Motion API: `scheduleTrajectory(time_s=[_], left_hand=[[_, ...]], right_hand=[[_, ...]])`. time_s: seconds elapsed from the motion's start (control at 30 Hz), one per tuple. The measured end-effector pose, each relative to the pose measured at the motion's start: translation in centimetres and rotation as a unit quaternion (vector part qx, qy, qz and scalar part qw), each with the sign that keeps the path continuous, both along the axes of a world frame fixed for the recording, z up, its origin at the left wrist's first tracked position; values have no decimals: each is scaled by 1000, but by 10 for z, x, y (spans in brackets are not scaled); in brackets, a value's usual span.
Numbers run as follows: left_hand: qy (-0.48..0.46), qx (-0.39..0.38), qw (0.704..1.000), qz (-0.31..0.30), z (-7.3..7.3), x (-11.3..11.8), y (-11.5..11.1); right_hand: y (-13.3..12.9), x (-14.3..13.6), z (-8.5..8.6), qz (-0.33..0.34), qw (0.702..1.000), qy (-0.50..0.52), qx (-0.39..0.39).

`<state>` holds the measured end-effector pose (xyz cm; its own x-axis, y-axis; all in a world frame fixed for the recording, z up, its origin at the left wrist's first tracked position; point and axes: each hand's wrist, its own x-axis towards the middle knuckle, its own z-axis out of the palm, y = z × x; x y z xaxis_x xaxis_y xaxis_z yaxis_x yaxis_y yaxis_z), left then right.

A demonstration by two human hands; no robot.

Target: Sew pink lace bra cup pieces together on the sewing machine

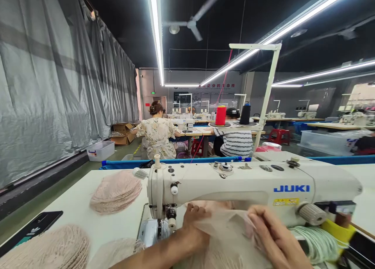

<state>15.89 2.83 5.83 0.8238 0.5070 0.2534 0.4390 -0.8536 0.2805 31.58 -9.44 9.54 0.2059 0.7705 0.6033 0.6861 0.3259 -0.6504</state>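
A white sewing machine [246, 179] stands across the table. Sheer beige fabric [231, 230] spreads in front of its arm, between my two hands. My left hand [197, 228] is beside the needle area with curled fingers at the fabric's left edge; its hold is partly hidden. At the right, my right hand [271, 232] pinches the fabric's upper right edge between thumb and fingers. Stacks of beige lace pieces lie on the left of the table, one at the back [116, 191] and one at the front [55, 247].
A dark phone-like object [32, 230] lies at the left edge. Pale green cord [318, 241] and a yellow holder [341, 232] are at the right. Red [220, 115] and black [245, 114] thread cones stand behind the machine. Two people sit at tables farther back.
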Motion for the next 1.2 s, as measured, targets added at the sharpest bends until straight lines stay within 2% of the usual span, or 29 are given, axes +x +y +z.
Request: scheduleTrajectory(time_s=[0.1, 0.2, 0.27, 0.3, 0.37, 0.43, 0.47, 0.57, 0.67, 0.77, 0.87, 1.0, 1.1, 1.2], left_hand=[[-4, -72, 997, 15, 16, -5, -8], [-37, -140, 989, -26, 39, -19, -30], [-78, -206, 972, -77, 54, -31, -50], [-111, -258, 953, -109, 61, -38, -61], [-203, -403, 877, -166, 72, -53, -81], [-260, -503, 813, -132, 78, -69, -98], [-267, -522, 805, -87, 78, -79, -105], [-255, -526, 811, 27, 74, -115, -121], [-245, -529, 811, 58, 64, -157, -133], [-214, -573, 785, 96, 52, -189, -145], [-175, -609, 767, 100, 42, -209, -154], [-165, -602, 779, 63, 36, -223, -155], [-147, -595, 787, 70, 35, -229, -151], [-132, -606, 781, 68, 35, -232, -147]], right_hand=[[-5, -7, 23, -7, 1000, 27, -14], [-8, -20, 42, 10, 999, 29, -25], [-14, -32, 53, 39, 998, 35, -43], [-17, -38, 58, 59, 996, 37, -56], [-25, -53, 65, 96, 991, 40, -87], [-33, -68, 67, 120, 985, 40, -117], [-36, -75, 65, 135, 980, 37, -139], [-46, -100, 50, 192, 959, 2, -207], [-54, -129, 28, 232, 943, -17, -238], [-60, -155, 11, 270, 928, -3, -255], [-63, -172, 0, 291, 922, -4, -255], [-61, -179, -9, 287, 923, -12, -255], [-57, -180, -11, 293, 917, -9, -269], [-51, -180, -7, 280, 920, -14, -274]])
